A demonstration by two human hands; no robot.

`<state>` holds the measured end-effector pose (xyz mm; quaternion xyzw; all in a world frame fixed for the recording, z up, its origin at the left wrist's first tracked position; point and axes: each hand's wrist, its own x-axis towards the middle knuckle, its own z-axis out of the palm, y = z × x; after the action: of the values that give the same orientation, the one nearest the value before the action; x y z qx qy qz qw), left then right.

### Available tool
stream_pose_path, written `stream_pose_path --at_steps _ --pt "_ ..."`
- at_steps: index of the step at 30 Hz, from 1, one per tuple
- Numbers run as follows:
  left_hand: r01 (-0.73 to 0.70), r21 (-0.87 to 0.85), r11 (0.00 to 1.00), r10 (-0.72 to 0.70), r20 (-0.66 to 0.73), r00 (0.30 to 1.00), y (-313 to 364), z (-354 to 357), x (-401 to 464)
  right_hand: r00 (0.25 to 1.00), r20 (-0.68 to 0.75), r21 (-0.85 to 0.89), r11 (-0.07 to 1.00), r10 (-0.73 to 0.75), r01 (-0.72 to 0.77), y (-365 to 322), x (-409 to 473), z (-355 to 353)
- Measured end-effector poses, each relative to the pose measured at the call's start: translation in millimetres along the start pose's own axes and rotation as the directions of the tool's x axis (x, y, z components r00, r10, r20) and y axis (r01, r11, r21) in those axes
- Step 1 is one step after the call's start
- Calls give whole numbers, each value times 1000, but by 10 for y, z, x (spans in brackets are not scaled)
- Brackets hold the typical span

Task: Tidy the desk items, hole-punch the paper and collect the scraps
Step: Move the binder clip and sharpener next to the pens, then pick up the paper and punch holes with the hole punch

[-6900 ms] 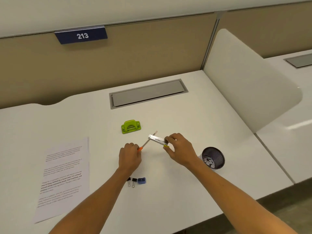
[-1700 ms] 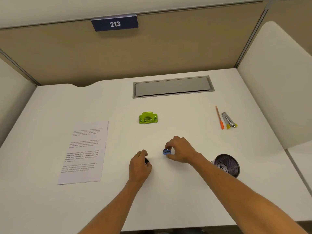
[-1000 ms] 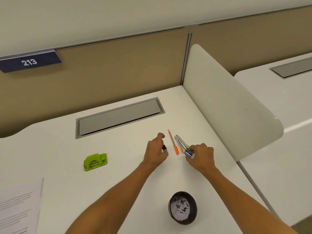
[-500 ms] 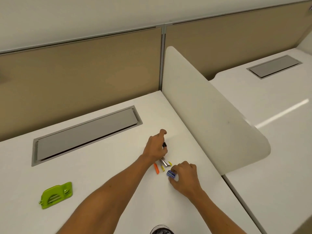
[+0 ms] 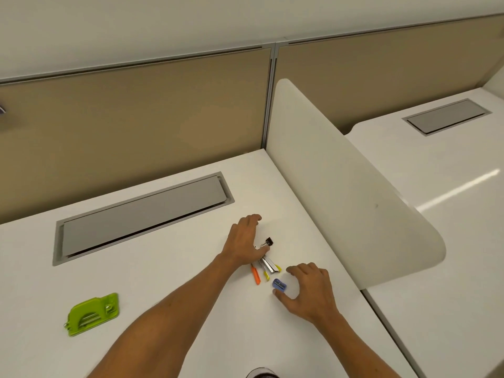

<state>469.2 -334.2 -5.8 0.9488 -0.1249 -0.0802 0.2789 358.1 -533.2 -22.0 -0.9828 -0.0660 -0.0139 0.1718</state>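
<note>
My left hand (image 5: 243,242) rests flat over the far ends of an orange pen (image 5: 255,276) and a metal stapler (image 5: 269,266) with yellow tips, its fingers spread. A black binder clip (image 5: 268,242) lies on the desk just right of that hand, free of it. My right hand (image 5: 309,291) hovers open beside a blue pencil sharpener (image 5: 279,285), which sits on the desk between thumb and fingers without being gripped. A green hole punch (image 5: 92,313) lies at the lower left. The paper is out of view.
A white curved divider (image 5: 341,192) rises right of the items. A grey cable hatch (image 5: 141,214) is set into the desk behind them. The rim of a dark mesh cup (image 5: 261,373) peeks in at the bottom edge. A tan partition wall (image 5: 136,118) closes the back.
Both hands have let go: the binder clip now lies on the desk by the left hand, and the blue sharpener sits released beside the opened right hand.
</note>
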Motion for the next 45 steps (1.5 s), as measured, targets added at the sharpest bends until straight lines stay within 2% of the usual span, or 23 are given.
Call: stream_pose_path --at_steps 4,7,13,21,25,28,31,34,38,45 --pt "-23 97 995 31 -79 996 -191 -165 -335 999 6 -9 999 -45 45 -125 44 -94" --pt "-26 183 983 40 -72 997 -274 -311 -633 994 21 -17 994 -108 109 -320 87 -157" --pt "77 234 969 -64 -63 996 -388 -533 -1305 975 60 -63 974 -215 219 -847 92 -209" --pt "218 279 935 -176 -166 970 -713 -822 -2309 913 132 -59 916 -387 396 -1718 37 -146" --pt "339 197 920 -279 -279 919 -947 -953 -2902 861 172 -72 865 -479 496 -2224 -78 -41" --pt "429 73 900 -361 -428 829 -1214 -998 -3435 812 210 -90 816 -545 571 -2631 -199 65" --pt "510 8 860 -443 -484 754 -1550 -1023 -3996 774 234 -96 779 -588 620 -3029 -342 201" --pt "566 9 825 -488 -494 719 -1918 -1101 -4526 756 252 -96 762 -604 641 -3403 -502 345" --pt "616 79 784 -510 -483 711 -2378 -1273 -5102 727 285 -95 736 -625 670 -3867 -738 561" --pt "660 199 724 -597 -298 745 -3049 -1379 -5783 727 328 -129 734 -603 667 -4630 -1102 1004"
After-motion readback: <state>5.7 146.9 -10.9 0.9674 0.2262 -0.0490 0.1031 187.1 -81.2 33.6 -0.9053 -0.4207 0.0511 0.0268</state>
